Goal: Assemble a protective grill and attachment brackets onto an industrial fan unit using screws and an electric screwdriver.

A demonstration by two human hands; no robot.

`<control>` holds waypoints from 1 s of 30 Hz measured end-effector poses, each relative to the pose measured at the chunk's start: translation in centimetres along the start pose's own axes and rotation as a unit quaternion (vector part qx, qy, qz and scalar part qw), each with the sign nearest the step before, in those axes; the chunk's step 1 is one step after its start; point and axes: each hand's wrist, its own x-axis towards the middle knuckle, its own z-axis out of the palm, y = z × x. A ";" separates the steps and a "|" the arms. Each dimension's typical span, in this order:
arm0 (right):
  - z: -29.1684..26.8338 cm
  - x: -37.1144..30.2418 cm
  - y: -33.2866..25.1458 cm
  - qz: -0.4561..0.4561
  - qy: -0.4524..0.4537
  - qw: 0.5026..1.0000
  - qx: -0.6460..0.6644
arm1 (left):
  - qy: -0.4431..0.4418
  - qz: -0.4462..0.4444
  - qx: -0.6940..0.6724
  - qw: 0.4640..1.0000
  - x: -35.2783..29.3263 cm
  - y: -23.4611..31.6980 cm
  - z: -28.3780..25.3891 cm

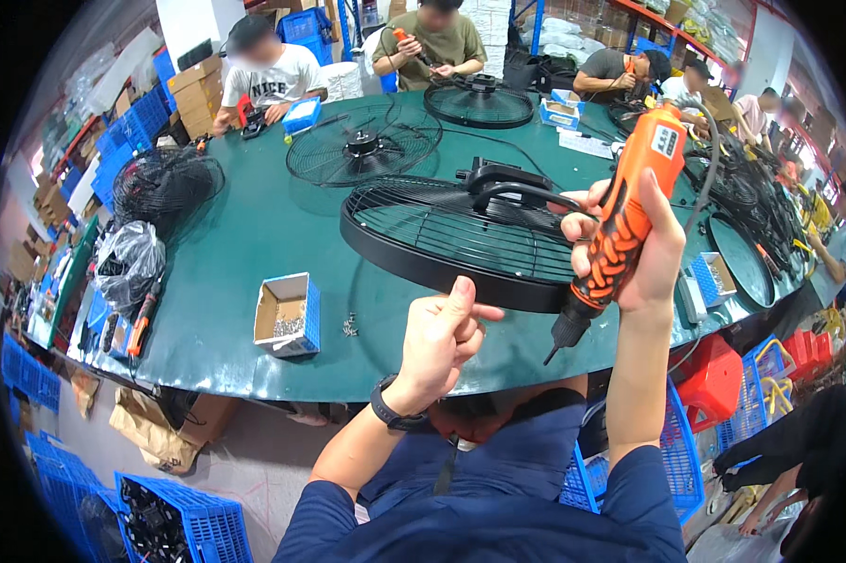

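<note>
Fan housing on, driver clear of it

Head view: the fan (414, 261) lies at the near side of the desk (207, 310), its housing (509, 178) already in place over the grille's middle. The right grip (655, 253) is wrapped round the driver (620, 225), whose bit points down past the rim, on no screw. The left grip (442, 338) is curled by the rim; I cannot tell if it pinches anything. Unused screws (350, 325) lie beside their box (311, 317); any fixings left undone do not show.
</note>
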 end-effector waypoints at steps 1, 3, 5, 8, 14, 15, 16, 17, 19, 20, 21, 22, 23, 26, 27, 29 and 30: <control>0.0 0.3 -0.1 0.003 -0.005 1.000 0.005 | 0.019 -0.016 -0.002 1.000 0.3 0.5 0.4; -0.1 0.8 -0.2 0.009 -0.012 1.000 0.015 | 0.036 -0.031 -0.004 0.999 0.7 1.0 0.7; 0.0 1.0 -0.3 0.005 -0.012 1.000 0.014 | 0.038 -0.032 -0.012 0.999 1.0 1.3 0.7; 0.2 1.0 -0.4 0.008 -0.018 1.000 0.014 | 0.001 0.007 -0.002 1.000 1.1 0.8 0.2; 0.4 0.2 0.5 0.022 -0.011 1.000 0.010 | -0.014 0.065 0.044 0.997 0.7 -0.1 -0.9; 0.3 -0.4 0.8 0.019 -0.020 1.000 -0.003 | -0.010 0.064 0.043 0.997 0.3 -0.4 -1.0; 0.2 -1.2 1.2 0.018 -0.029 0.999 -0.015 | 0.011 0.044 0.058 0.997 -0.5 -0.9 -1.2; 0.1 -2.1 1.6 0.018 -0.042 0.997 -0.066 | 0.034 0.022 0.072 0.997 -1.3 -1.5 -1.6; -0.7 -4.1 3.1 0.025 -0.055 0.986 -0.154 | 0.052 -0.024 0.077 0.995 -3.0 -3.4 -2.7; -0.9 -5.0 4.2 0.023 -0.058 0.982 -0.177 | 0.071 -0.055 0.070 0.994 -3.9 -4.5 -3.4; -1.7 -5.8 5.1 0.038 -0.056 0.981 -0.181 | 0.069 -0.072 0.053 0.994 -4.7 -5.8 -4.1; -2.0 -6.4 6.4 0.046 -0.041 0.981 -0.186 | 0.068 -0.107 0.017 0.992 -5.5 -6.8 -4.9; -2.6 -7.0 7.4 0.080 -0.036 0.980 -0.177 | 0.098 -0.155 -0.010 0.983 -6.2 -7.7 -5.1; -3.6 -8.6 9.8 0.146 0.019 0.983 -0.113 | 0.137 -0.217 -0.042 0.966 -7.2 -9.9 -5.9; -4.4 -9.2 10.2 0.160 0.015 0.977 -0.141 | 0.127 -0.196 -0.005 0.972 -7.3 -10.1 -6.0; -5.1 -9.8 10.5 0.178 0.013 0.970 -0.168 | 0.121 -0.158 0.039 0.979 -7.2 -9.7 -6.5; -4.9 -10.0 10.5 0.126 0.019 0.974 -0.188 | 0.140 -0.143 0.056 0.978 -7.2 -9.4 -6.8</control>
